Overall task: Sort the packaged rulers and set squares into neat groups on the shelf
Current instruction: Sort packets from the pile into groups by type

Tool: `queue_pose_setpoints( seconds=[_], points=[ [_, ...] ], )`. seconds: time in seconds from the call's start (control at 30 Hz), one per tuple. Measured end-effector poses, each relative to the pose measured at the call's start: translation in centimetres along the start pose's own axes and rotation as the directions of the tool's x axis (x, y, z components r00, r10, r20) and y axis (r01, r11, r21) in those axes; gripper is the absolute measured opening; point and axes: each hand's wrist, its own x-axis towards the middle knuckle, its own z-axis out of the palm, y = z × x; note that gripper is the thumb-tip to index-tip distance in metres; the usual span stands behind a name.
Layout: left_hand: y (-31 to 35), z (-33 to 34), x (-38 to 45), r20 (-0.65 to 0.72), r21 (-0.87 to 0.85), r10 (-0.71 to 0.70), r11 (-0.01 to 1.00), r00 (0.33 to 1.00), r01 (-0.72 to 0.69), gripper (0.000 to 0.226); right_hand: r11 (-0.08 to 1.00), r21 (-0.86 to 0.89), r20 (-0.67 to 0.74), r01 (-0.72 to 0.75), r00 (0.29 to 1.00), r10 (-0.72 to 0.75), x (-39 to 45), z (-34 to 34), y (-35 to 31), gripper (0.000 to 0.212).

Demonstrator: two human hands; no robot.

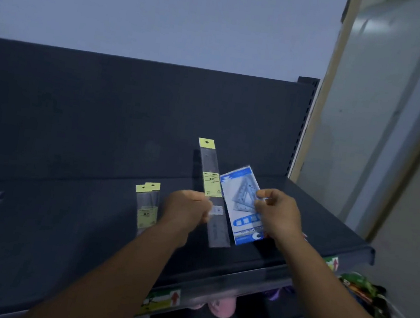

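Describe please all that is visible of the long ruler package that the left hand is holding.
The long ruler package is a narrow clear plastic sleeve with a yellow header card and punched hole on top, and a yellow label near its middle. The ruler inside looks dark and transparent. The left hand pinches it below the label, holding it nearly upright, leaning slightly left, above the dark shelf. Its right edge overlaps the blue set square pack.

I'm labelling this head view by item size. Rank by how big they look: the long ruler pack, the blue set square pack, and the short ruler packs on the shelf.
1. Long ruler pack, the longest, though narrow.
2. Blue set square pack, shorter but wider, so close in area.
3. Short ruler packs, smallest, though lying farther away.
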Motion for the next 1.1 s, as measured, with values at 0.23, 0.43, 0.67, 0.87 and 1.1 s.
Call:
queue_pose_setpoints(
  seconds=[0.23, 0.43, 0.67, 0.87, 1.1],
  points=[
    [-0.1, -1.5, -0.1, -0.028, 0.026, 0.029, 0.999, 0.999, -0.028, 0.012, 0.801, -0.581, 0.111, 0.146, 0.989, -0.1, -0.3, 0.3, 0.7, 0.029],
    [-0.5, -5.7, -1.1, -0.15, 0.075, 0.085, 0.994, 0.985, -0.074, 0.022, 0.84, -0.207, 0.451, 0.502, 0.81, -0.373, -4.0, 5.6, -2.9, 0.034],
    [-3.1, -9.6, -1.6, -0.131, 0.553, 0.157, 0.831, 0.979, -0.059, 0.013, 0.62, -0.283, 0.719, 0.732, 0.59, -0.367, -7.0, 11.0, -3.8, 0.015],
    [-4.1, -10.9, -2.3, 0.059, 0.822, 0.239, 0.539, 0.969, -0.183, 0.023, 0.516, -0.406, 0.733, 0.754, 0.606, -0.308, -7.8, 11.5, -4.4, 0.024],
    [-4.2, -15.8, -4.2, 0.12, 0.946, 0.214, 0.272, 0.969, -0.177, 0.038, 0.518, -0.383, 0.731, 0.765, 0.594, -0.336, -11.6, 12.4, -7.8, 0.045]
  ],
)
